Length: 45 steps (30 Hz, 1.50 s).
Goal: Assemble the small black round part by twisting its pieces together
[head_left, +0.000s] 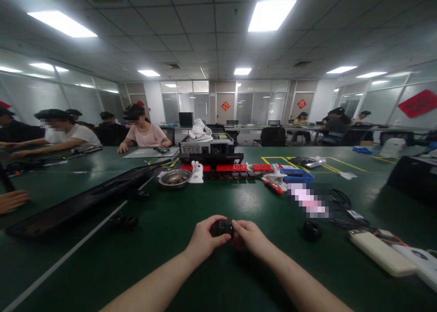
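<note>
The left hand's (205,237) fingers clamp a black, plastic-looking cylinder (222,228), apparently steadying it for the right hand (251,237); whether those fingers grip its end, I cannot tell. Eleven o'clock, a round metal bowl (175,186) corrals loose bits.

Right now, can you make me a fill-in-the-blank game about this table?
The cylindrical part between the left hand and the right hand is coloured ____.
In the picture, the metal bowl is to the ____ of the blue basket.
The tabletop is mostly coloured ____.
The mat-like sheet of pixels hides something beside the basket, so skip it; the ceiling lights glow ____.

Missing words: black; left; green; white.
</note>
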Available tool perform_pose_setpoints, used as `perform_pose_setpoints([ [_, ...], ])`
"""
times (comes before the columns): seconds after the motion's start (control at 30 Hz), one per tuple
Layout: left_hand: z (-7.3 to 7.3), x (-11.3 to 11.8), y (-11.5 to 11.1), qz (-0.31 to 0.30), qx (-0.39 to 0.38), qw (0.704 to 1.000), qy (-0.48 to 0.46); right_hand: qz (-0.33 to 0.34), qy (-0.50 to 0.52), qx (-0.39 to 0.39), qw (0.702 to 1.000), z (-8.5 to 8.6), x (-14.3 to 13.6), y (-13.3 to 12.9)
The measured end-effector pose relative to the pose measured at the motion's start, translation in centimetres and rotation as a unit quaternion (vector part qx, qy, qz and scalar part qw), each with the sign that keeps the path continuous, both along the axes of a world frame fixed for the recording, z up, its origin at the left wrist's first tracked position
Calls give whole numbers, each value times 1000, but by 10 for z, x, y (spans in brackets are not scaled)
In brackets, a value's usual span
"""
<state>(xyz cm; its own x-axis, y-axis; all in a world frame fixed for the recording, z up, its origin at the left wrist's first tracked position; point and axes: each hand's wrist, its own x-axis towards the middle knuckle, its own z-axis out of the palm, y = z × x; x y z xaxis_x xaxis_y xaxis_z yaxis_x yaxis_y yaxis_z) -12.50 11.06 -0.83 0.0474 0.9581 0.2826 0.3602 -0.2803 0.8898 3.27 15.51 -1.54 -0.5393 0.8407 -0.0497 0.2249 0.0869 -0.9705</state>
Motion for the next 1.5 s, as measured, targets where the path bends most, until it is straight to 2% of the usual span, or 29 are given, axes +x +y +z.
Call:
perform_pose_setpoints([
  [0.07,0,1,1,-22,-34,999,-36,-1,-13,39,999,1,2,1],
  [0.17,-5,2,5,-58,-123,983,-123,3,-47,121,991,8,7,0],
  [0.23,-8,3,7,-60,-172,970,-160,13,-60,160,985,14,9,-3],
  [0.33,-10,4,10,-40,-202,963,-177,27,-78,193,978,21,11,-8],
  [0.47,-12,4,12,-20,-191,965,-181,25,-87,210,974,22,11,-11],
  [0.57,-13,2,12,-14,-138,980,-146,14,-61,186,981,16,9,-8],
  [0.73,-6,1,6,29,-24,999,-3,-22,-54,55,997,3,4,-1],
  [0.83,-2,2,0,15,-4,999,33,-3,-47,-8,999,0,1,-1],
  [0.9,-1,2,-1,0,-2,999,35,7,-34,-19,999,2,1,-1],
  [0.97,-4,2,1,-14,-13,1000,19,9,-33,8,999,5,2,-3],
  [1.07,-11,0,6,-48,-77,994,-58,9,-66,118,991,12,6,-5],
  [1.13,-15,1,10,-67,-136,979,-136,11,-92,182,979,16,8,-7],
  [1.2,-16,2,12,-68,-179,963,-189,17,-109,213,971,18,10,-10],
  [1.33,-12,5,11,-40,-200,955,-216,16,-120,239,963,21,10,-14],
  [1.5,-12,3,10,-21,-146,973,-180,5,-115,189,975,22,8,-13],
])
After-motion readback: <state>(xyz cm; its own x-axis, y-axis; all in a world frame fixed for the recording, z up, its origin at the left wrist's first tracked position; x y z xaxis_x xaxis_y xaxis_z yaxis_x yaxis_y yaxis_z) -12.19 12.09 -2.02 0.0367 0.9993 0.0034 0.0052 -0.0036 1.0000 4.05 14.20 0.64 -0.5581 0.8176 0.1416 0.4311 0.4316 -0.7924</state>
